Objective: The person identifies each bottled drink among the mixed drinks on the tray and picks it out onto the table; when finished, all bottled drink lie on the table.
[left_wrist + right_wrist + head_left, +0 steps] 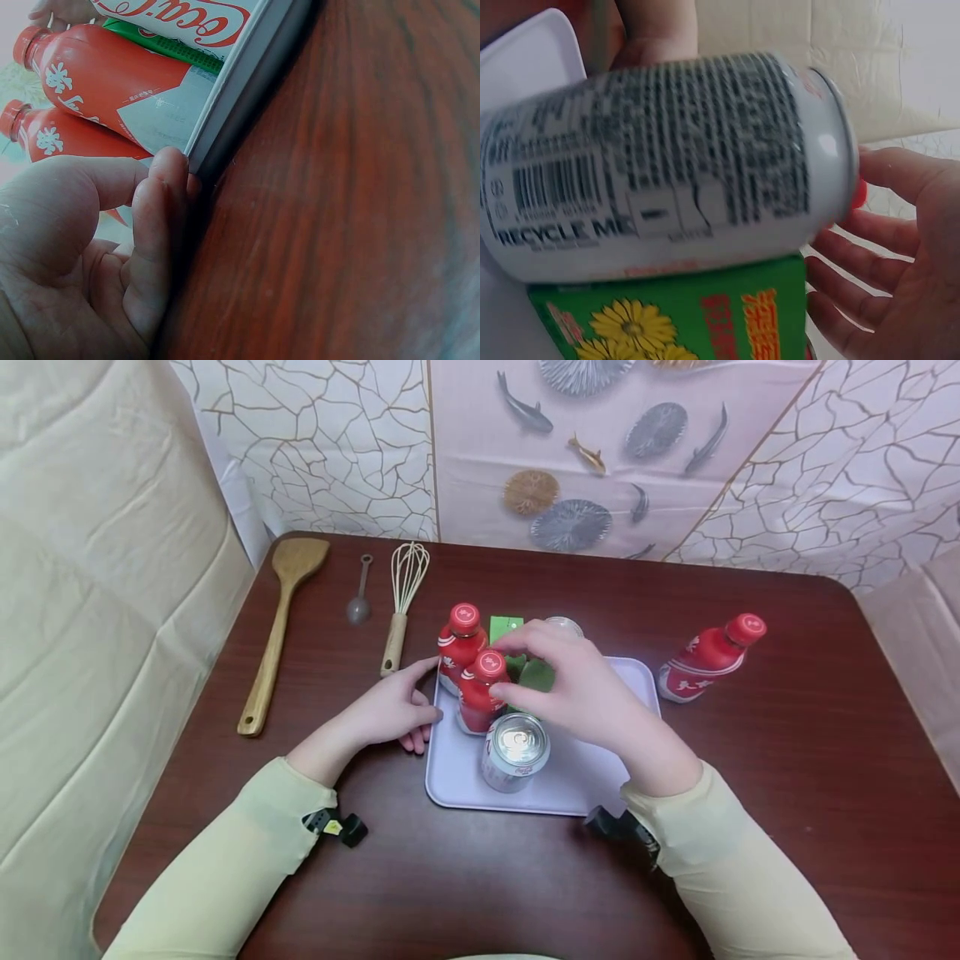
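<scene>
On the lilac tray [577,785], two red bottles with white labels stand side by side at the left, a rear bottle [459,647] and a front bottle [480,700]. My right hand [585,689] holds the front bottle near its red cap, thumb on the near side and index finger behind. My left hand [393,710] grips the tray's left rim beside the bottles, thumb and fingertips right at the edge. A white Coca-Cola can [516,760] stands in front of the bottles. Behind my right fingers, green cartons [667,322] printed with yellow flowers are partly hidden.
Another red bottle [705,660] stands on the table right of the tray. The silver top of a can [564,627] shows behind my right hand. Along the left lie a wooden spatula [281,618], a small measuring spoon [360,602] and a whisk [405,593].
</scene>
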`<state>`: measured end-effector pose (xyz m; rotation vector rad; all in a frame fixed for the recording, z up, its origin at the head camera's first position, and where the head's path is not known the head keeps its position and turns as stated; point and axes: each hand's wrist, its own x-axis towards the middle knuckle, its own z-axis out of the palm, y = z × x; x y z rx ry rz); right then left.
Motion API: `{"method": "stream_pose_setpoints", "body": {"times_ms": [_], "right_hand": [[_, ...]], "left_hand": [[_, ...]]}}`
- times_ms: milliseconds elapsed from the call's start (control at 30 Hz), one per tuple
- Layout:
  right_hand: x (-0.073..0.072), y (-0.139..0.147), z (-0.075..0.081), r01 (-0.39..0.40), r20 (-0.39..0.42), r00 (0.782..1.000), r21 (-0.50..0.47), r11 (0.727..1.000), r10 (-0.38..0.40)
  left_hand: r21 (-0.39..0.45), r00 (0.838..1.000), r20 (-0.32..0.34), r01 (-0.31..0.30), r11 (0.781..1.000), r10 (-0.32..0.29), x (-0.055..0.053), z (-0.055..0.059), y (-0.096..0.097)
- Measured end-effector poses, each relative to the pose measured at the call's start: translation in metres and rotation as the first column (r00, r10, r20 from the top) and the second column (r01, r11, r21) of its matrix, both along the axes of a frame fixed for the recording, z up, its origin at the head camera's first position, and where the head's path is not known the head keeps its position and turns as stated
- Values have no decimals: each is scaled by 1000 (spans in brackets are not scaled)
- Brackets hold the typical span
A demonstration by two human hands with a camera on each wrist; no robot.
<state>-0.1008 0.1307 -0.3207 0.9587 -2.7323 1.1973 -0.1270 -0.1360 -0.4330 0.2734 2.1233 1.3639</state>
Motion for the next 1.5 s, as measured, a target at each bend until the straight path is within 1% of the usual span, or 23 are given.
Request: {"method": "stream_pose_setpoints", "body": {"times_ms": [100,167,300,467,600,867,1133,1333,1500], "right_hand": [[0,-5,-2,-20,8,1000,26,999,20],[1,-7,-3,-17,16,1000,34,999,17],[1,-12,-7,13,12,1000,49,999,-14],[3,-17,-12,65,-34,997,65,996,-63],[4,-20,-14,91,-72,994,57,994,-87],[9,-24,-16,114,-76,991,42,993,-111],[14,-30,-14,90,-87,993,41,995,-86],[21,-33,-11,58,-158,986,20,998,-54],[31,-37,-7,-10,-214,977,-34,999,3]], "left_hand": [[0,1000,8,-2,1000,2,-1,-3,0],[-1,1000,14,-2,1000,2,-1,-4,0],[2,1000,18,-2,1000,2,-1,-5,0],[4,1000,13,1,1000,-1,-1,-2,0],[-1,1000,11,1,1000,-1,-1,-1,0],[1,1000,9,-3,1000,3,0,-1,0],[11,1000,3,2,1000,-2,-1,-2,1],[11,1000,-1,3,1000,-3,-2,1,2],[13,1000,13,-3,1000,3,-1,1,0]]}}
